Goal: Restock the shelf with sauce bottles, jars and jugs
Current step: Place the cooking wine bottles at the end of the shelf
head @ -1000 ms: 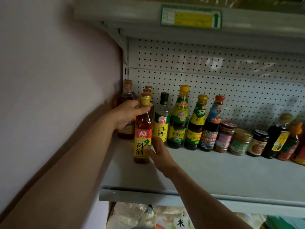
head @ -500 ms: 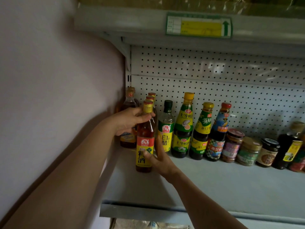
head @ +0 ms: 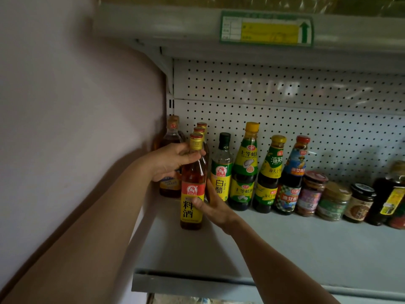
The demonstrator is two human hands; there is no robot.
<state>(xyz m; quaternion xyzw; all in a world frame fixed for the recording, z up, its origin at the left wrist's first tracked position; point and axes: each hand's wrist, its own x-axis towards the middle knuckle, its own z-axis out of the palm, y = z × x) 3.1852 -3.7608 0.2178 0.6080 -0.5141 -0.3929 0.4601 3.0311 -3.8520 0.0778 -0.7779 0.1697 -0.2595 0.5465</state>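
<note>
An amber cooking-wine bottle (head: 192, 189) with a red-and-yellow label and gold cap stands upright on the grey shelf (head: 285, 249), near its left end. My left hand (head: 173, 163) grips its neck just under the cap. My right hand (head: 211, 205) holds the lower body, thumb on the label and fingers behind. Two more gold-capped bottles (head: 200, 128) of the same kind stand in a line right behind it.
A jug (head: 169, 139) stands in the back left corner against the wall. Along the pegboard run a white vinegar bottle (head: 221, 170), three sauce bottles (head: 268, 174), several jars (head: 333, 200) and dark bottles (head: 390, 194) at far right. An upper shelf with a price tag (head: 266, 29) hangs overhead.
The view has drifted, so the shelf sits a little lower in frame. Both hands have stayed on the cooking-wine bottle, which stands in about the same place on the shelf.
</note>
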